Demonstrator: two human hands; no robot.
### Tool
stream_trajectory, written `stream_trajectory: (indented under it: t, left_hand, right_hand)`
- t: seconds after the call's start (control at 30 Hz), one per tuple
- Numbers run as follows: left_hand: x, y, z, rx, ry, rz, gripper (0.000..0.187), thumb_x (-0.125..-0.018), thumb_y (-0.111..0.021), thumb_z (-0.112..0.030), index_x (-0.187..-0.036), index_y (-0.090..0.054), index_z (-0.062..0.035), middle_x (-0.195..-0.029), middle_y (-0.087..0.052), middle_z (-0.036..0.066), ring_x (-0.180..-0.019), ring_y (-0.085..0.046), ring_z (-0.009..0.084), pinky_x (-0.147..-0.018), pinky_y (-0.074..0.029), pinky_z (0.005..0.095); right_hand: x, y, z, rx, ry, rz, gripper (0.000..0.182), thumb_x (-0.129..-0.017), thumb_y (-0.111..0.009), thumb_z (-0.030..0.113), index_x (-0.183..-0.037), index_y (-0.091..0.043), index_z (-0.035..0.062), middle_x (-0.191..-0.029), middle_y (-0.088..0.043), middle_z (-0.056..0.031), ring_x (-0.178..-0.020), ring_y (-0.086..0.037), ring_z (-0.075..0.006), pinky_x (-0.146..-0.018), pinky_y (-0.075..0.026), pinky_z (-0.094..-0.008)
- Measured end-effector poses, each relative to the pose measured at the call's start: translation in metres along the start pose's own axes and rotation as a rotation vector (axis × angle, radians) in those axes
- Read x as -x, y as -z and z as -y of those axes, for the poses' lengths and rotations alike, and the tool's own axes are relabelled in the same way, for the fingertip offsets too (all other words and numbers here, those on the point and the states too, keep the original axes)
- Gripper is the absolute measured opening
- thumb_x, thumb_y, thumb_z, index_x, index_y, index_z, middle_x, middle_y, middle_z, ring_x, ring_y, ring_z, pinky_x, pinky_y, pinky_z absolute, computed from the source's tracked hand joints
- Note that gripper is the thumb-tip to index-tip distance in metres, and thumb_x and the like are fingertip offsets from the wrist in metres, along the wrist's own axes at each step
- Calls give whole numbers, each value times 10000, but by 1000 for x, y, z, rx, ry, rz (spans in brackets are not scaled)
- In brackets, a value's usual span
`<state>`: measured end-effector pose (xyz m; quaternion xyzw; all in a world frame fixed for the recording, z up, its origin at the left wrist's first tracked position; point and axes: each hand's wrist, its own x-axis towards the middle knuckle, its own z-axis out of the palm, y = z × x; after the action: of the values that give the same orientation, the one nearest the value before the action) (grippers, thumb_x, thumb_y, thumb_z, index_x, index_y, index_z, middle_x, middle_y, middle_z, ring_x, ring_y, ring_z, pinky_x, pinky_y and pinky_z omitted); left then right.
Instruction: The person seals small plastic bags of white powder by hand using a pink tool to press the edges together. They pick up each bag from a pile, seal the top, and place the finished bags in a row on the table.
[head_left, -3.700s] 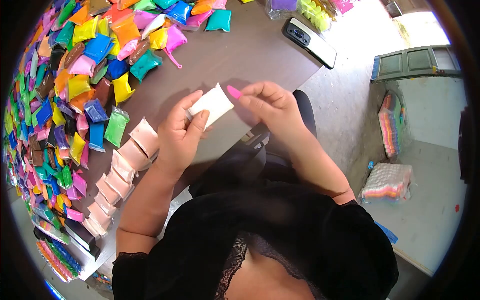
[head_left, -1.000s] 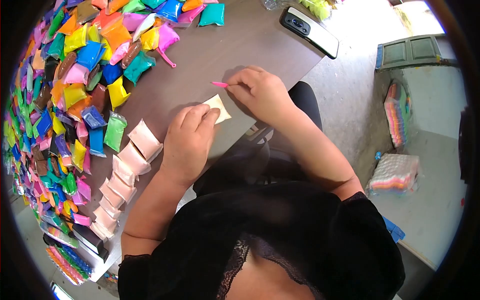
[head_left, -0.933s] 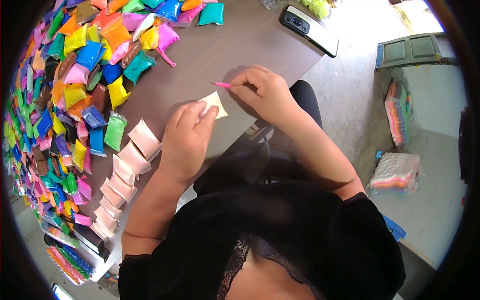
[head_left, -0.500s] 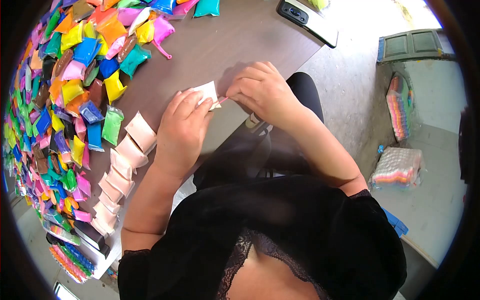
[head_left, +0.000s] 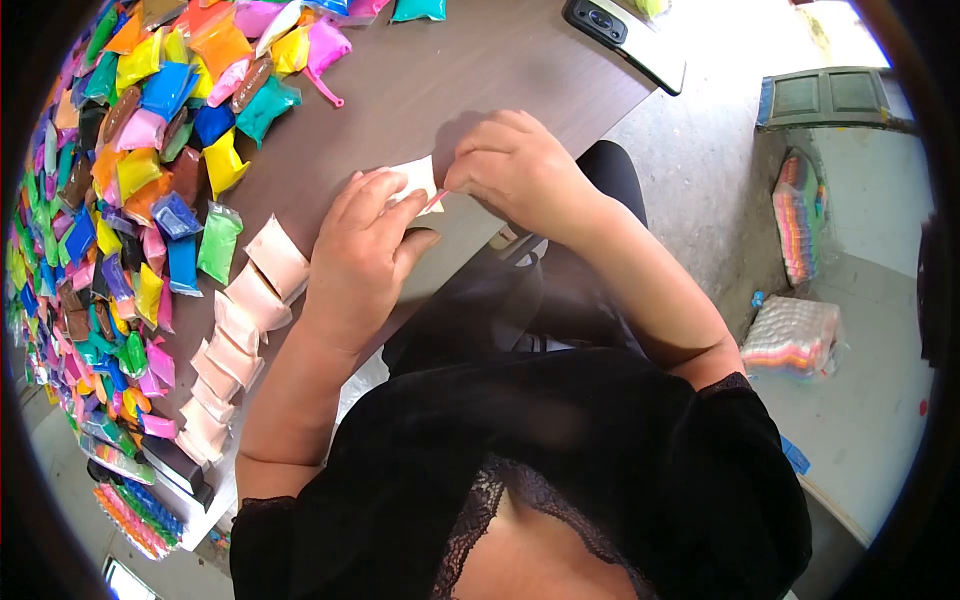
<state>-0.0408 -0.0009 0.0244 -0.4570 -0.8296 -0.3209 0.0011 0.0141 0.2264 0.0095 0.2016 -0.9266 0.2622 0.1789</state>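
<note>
My left hand [head_left: 368, 235] lies over a small cream-white packet [head_left: 420, 174] on the table, its fingers pressed on it and its thumb held apart below. My right hand [head_left: 515, 172] is closed in a pinch on a thin pink stick [head_left: 436, 201], whose far end meets the packet's lower right corner. Part of the packet is hidden under my left fingers. Beside my left forearm runs an overlapping row of pale peach clay packets [head_left: 258, 298].
A big pile of coloured clay packets [head_left: 140, 175] covers the table's left side. A phone [head_left: 630, 40] lies at the far right corner of the brown table [head_left: 420, 85]. Bundled packs [head_left: 795, 335] stand on the floor at right.
My right hand has moved slightly left and up, bringing the pink stick closer to the packet. My left thumb has spread away from the fingers.
</note>
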Motion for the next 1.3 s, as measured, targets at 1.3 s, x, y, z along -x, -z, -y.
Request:
stream_trajectory:
  t: [1.3]
  left_hand:
    - [0,-10,13,97,2,-120,183,-780,-775,-4,-953,-717,-21,-1067,-659,93,-1034,-637,295,-983,-500,407]
  right_hand:
    - [-11,7,4,69,57,122,175,-740,-680,124,-910,-703,159,-912,-611,20,-927,-576,-215,-827,-460,-348]
